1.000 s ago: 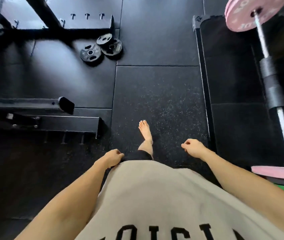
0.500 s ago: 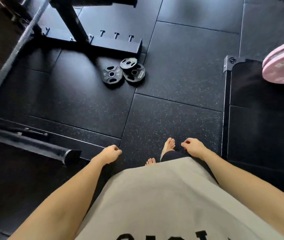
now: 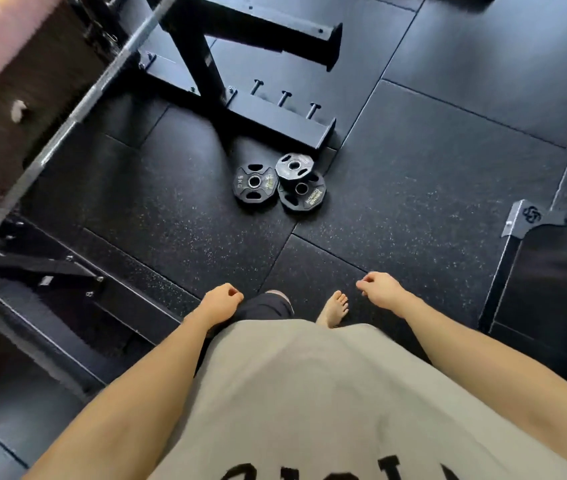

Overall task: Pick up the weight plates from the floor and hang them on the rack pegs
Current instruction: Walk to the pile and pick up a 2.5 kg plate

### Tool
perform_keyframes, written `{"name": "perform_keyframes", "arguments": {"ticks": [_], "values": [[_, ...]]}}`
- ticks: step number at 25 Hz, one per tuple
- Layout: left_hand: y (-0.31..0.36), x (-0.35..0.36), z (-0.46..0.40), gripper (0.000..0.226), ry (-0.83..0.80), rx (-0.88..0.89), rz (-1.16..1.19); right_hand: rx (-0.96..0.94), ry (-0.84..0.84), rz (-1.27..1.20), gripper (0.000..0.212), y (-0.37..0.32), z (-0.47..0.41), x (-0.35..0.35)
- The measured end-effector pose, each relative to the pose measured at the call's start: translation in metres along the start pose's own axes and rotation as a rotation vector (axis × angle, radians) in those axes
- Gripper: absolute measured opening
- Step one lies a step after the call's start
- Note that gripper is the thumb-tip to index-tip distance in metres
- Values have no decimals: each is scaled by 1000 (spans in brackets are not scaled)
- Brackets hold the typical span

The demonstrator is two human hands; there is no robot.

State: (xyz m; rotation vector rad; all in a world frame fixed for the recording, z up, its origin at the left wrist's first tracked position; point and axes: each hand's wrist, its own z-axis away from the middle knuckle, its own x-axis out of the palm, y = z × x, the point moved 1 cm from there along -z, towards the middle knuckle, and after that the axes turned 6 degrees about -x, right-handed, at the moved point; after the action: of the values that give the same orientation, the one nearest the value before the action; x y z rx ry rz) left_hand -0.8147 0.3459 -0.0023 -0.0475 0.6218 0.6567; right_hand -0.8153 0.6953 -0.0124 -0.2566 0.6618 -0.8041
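Three black weight plates lie on the rubber floor ahead of me. One plate point(image 3: 255, 182) lies flat on the left. A smaller plate point(image 3: 294, 166) rests partly on a third plate point(image 3: 304, 194) to its right. Just behind them stands the black rack base point(image 3: 275, 123) with three short pegs point(image 3: 285, 97) sticking out of it. My left hand point(image 3: 221, 301) and my right hand point(image 3: 380, 291) hang at my sides with loosely curled fingers, hold nothing, and are well short of the plates.
A steel barbell point(image 3: 67, 123) runs diagonally across the upper left. A black rack foot point(image 3: 50, 271) lies low on the left. A platform frame corner point(image 3: 524, 220) stands at the right. My bare foot point(image 3: 335, 308) is on the mat between my hands.
I have stepped forward, so the plates and the rack base now lie nearer and closer to the middle of the view. Both hands stay loosely curled and hold nothing.
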Motion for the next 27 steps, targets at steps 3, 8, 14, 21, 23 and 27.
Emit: {"name": "perform_keyframes", "arguments": {"ticks": [3, 8, 14, 21, 23, 27], "values": [[36, -29, -28, 21, -28, -19, 34, -17, -33, 50, 28, -39, -45, -43], [87, -79, -97, 23, -90, -35, 91, 6, -44, 71, 29, -101, -117, -89], [137, -162, -196, 26, -217, -46, 10, 106, -32, 8, 22, -185, -211, -121], [192, -204, -337, 30, -247, -8, -124, 139, 7, -135, 21, -231, -379, -110], [207, -203, -383, 29, -243, -26, -90, 163, 7, -172, 17, -225, -425, -100], [236, -173, -506, 28, -190, 4, -88, 210, -15, -222, 16, -196, -534, -63]]}}
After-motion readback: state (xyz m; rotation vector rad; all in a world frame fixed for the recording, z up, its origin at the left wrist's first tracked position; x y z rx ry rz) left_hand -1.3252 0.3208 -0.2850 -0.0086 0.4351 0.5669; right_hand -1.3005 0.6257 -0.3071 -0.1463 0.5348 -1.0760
